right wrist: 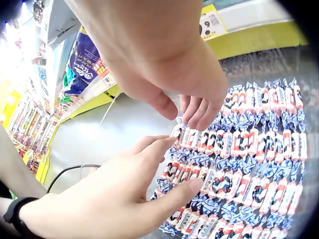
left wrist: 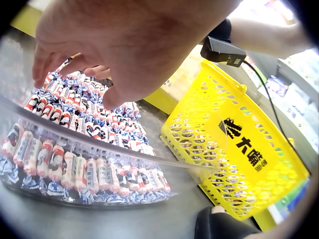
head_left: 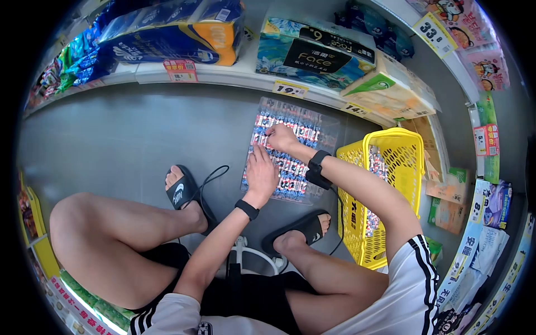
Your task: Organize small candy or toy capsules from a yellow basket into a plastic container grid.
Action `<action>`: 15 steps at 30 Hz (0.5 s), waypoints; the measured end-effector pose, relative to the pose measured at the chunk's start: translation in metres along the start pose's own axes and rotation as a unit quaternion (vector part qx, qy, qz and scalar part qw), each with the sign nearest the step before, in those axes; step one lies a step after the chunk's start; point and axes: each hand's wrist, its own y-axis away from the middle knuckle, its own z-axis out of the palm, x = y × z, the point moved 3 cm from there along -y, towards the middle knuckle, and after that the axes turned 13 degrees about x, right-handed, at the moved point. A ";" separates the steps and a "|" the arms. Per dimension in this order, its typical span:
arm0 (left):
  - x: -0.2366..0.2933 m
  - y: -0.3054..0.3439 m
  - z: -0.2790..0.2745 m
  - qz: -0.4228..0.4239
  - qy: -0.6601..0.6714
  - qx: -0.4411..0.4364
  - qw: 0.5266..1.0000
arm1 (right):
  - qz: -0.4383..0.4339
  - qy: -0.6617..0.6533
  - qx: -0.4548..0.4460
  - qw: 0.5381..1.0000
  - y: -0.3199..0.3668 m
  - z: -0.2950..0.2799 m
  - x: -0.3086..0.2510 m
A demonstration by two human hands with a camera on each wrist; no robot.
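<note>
Wrapped candies [head_left: 290,170] in white, red and blue lie in several rows in a clear plastic tray [head_left: 254,120] on the floor. My left hand [head_left: 261,170] is over the tray's left side, fingers extended and thumb apart, fingertips at the candies; in the right wrist view this hand [right wrist: 114,189] has its thumb over one row. Farther up the tray is my right hand [head_left: 283,138], fingers bent downward at the left ends of the rows. The right wrist view shows a gap between the thumb and fingers of my right hand [right wrist: 164,64], with nothing visible between them.
A yellow basket [head_left: 350,223] holding more candies [head_left: 377,167] stands right of the tray. Shelves with tissue packs [head_left: 315,56] run along the far side and right. Sandalled feet [head_left: 187,192] flank the floor nearby, with black cables beside them.
</note>
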 end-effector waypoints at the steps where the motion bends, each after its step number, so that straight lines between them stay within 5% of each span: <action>1: 0.002 0.000 -0.005 0.010 0.008 0.024 1.000 | -0.001 0.000 0.006 1.000 0.004 -0.008 -0.001; 3: 0.008 -0.001 -0.015 0.024 0.017 0.050 0.998 | -0.080 -0.018 0.014 0.997 0.014 -0.024 -0.005; 5: 0.019 -0.005 -0.030 0.043 0.077 0.028 0.996 | -0.025 -0.063 -0.020 0.997 0.030 -0.046 -0.013; 15: 0.121 0.003 -0.097 0.194 0.247 0.013 0.949 | -0.127 0.040 0.154 0.979 0.095 -0.150 0.015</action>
